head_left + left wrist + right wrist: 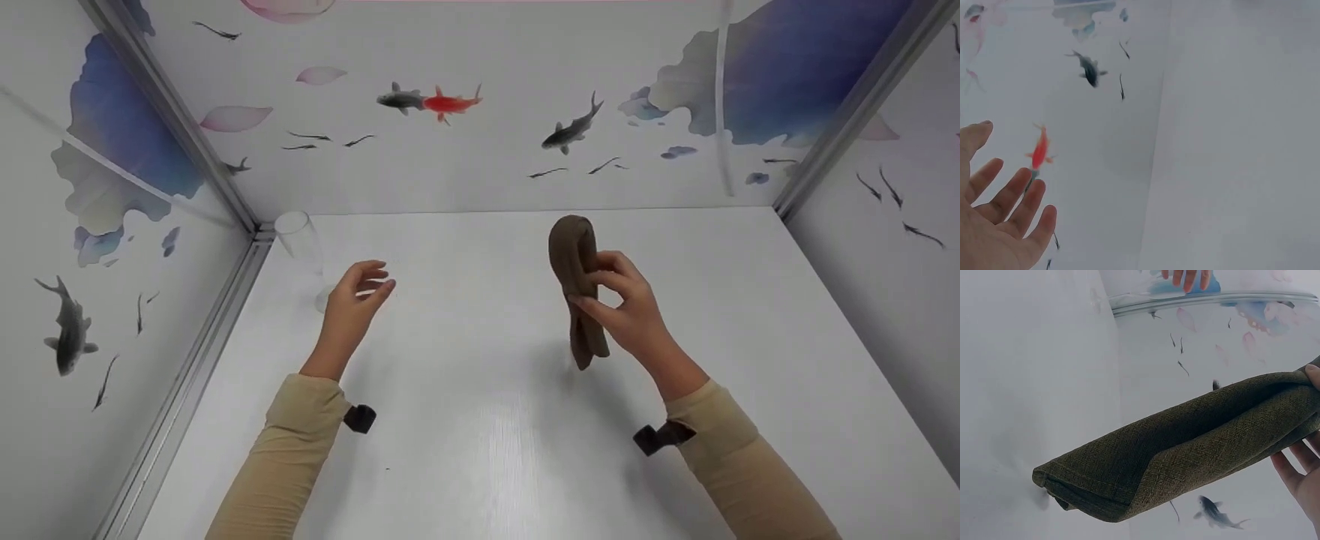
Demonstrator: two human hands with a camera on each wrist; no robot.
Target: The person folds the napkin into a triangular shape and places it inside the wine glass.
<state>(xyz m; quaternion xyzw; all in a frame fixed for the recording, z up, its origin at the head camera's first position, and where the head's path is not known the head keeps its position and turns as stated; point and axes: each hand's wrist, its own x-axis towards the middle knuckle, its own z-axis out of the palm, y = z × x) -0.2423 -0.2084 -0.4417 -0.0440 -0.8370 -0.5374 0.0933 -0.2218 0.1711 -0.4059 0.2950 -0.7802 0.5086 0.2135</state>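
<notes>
A folded brown cloth [576,285] hangs from my right hand [630,300], pinched between thumb and fingers about its middle. Its top bends over in a rounded loop and its lower ends dangle above the white table. Close up in the right wrist view, the cloth [1196,450] shows a coarse weave and a stitched edge, with fingertips [1294,467] at its right end. On the other side, my left hand [351,307] is held up in the air with loosely bent fingers and nothing in them. In the left wrist view that hand [1005,219] has its fingers spread.
A clear glass [298,238] stands at the back left of the white table [465,420], its lower part overlapped by my left hand. White panels [480,165] painted with fish and petals enclose the back and sides, with metal rails [191,142] at the corners.
</notes>
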